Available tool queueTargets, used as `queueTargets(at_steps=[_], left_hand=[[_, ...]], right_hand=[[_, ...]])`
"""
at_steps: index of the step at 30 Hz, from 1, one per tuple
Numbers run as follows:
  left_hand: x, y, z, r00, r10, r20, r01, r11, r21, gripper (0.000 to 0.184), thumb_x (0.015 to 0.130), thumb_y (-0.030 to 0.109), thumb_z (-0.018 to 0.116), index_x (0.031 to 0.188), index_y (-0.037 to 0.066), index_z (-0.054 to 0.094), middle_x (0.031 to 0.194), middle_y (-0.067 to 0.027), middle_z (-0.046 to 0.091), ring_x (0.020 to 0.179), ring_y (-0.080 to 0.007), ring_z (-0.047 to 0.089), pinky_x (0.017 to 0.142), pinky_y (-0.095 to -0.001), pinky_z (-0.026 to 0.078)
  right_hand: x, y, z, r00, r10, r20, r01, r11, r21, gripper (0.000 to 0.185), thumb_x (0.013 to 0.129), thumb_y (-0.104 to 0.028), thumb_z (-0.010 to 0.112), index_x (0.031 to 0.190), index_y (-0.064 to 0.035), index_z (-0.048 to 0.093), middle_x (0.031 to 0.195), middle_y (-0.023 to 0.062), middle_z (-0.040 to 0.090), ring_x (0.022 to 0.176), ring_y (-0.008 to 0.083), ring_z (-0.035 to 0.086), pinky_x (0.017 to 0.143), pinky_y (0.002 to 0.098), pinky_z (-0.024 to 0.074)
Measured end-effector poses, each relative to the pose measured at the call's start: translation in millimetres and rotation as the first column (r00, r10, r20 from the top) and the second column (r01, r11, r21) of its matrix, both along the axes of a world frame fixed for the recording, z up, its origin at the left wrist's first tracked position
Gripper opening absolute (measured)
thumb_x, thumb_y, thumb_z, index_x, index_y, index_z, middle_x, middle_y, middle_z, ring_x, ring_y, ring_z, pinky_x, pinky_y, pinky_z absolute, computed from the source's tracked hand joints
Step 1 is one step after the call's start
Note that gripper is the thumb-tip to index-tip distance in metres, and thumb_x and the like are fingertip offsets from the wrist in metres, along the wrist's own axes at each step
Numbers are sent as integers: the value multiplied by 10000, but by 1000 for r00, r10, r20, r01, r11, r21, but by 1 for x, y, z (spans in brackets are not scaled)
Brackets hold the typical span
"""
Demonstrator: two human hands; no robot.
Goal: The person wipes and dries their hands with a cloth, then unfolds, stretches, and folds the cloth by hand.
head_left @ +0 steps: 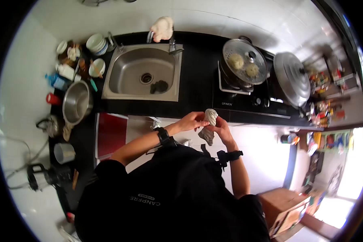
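Note:
A whitish, twisted cloth (pixel 211 116) is held in front of my body, just off the counter's front edge. My left hand (pixel 189 122) has its fingers closed on the cloth from the left. My right hand (pixel 223 131) grips it from the right, and the cloth's lower end hangs below the fingers. Beyond the hands, to the upper left, is the steel sink (pixel 105 80) with a dark scrubbing pad (pixel 159 86) near its drain. Another pale cloth (pixel 162 29) hangs by the faucet (pixel 174 49).
On the stove at right stands a pot with a glass lid (pixel 245 60), pale round pieces showing through it. A large lidded metal pot (pixel 291 78) is beside it. Bowls (pixel 96 43), a steel basin (pixel 77 103) and a clear container (pixel 64 153) line the left counter. Cardboard box (pixel 280 205) lower right.

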State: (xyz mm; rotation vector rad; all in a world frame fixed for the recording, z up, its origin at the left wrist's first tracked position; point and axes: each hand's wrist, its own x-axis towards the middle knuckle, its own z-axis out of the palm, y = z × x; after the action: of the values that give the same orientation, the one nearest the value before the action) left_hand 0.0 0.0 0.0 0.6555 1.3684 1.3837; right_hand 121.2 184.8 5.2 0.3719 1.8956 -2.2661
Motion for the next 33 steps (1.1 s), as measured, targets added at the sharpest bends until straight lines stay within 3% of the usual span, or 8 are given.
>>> queueTargets(at_steps=[4,9,14,17,21,24,29,33], left_hand=[[9,-3,-5,972,82,-219,-63,994,93,243,917,213,745,998,59,576,889,16,554,828,-65,505,749,-255,447],[38,23,0,838,194,-511,-179,981,80,276,859,155,751,826,54,496,757,11,481,736,-95,454,691,-277,417],[35,1,-20,939,325,-110,-335,938,-87,239,842,115,724,799,85,490,742,44,452,712,-58,421,642,-246,366],[21,-10,-21,962,223,-154,-243,962,-123,215,828,87,714,822,90,499,745,54,455,721,-49,436,654,-237,376],[17,-23,-14,986,50,-161,-78,982,-172,185,815,51,703,950,58,577,827,22,581,805,-56,540,738,-227,439],[3,-28,-12,982,-98,-159,58,970,-237,226,845,76,690,1055,21,628,934,-25,671,877,-66,599,791,-225,466],[4,-34,-17,995,-1,-105,-34,943,-330,163,917,109,658,1050,18,628,908,6,647,849,-51,577,748,-209,457],[17,-36,-19,991,53,-126,-93,937,-338,141,978,148,618,1051,29,632,900,29,615,838,-42,545,751,-206,443]], right_hand=[[10,-21,-12,991,-76,-111,75,997,-12,515,801,-19,778,1281,8,593,1175,69,671,1079,149,631,964,321,505],[41,-3,-31,954,-166,-248,270,833,483,470,758,-178,847,1163,-13,674,1050,81,687,932,181,643,866,361,510],[60,-4,-29,924,-378,-63,376,861,343,297,746,-164,834,906,-13,636,829,37,651,840,139,614,772,305,490],[76,4,-50,888,-456,-63,459,885,72,270,815,-123,786,1012,-20,631,851,52,681,809,109,619,731,287,499],[103,17,-36,958,-203,202,199,979,36,352,885,-178,736,1186,-35,621,815,21,629,759,102,559,661,264,447],[102,11,-28,969,-86,232,59,991,121,341,920,-280,713,1169,-52,661,802,39,622,765,119,552,659,291,445],[98,1,-43,973,15,231,-50,987,149,424,915,-374,719,1175,-41,680,979,123,657,907,223,632,827,342,512],[89,-9,-92,988,-86,-127,136,870,474,396,902,-314,715,1201,-55,695,1143,207,632,1130,321,591,887,384,513]])
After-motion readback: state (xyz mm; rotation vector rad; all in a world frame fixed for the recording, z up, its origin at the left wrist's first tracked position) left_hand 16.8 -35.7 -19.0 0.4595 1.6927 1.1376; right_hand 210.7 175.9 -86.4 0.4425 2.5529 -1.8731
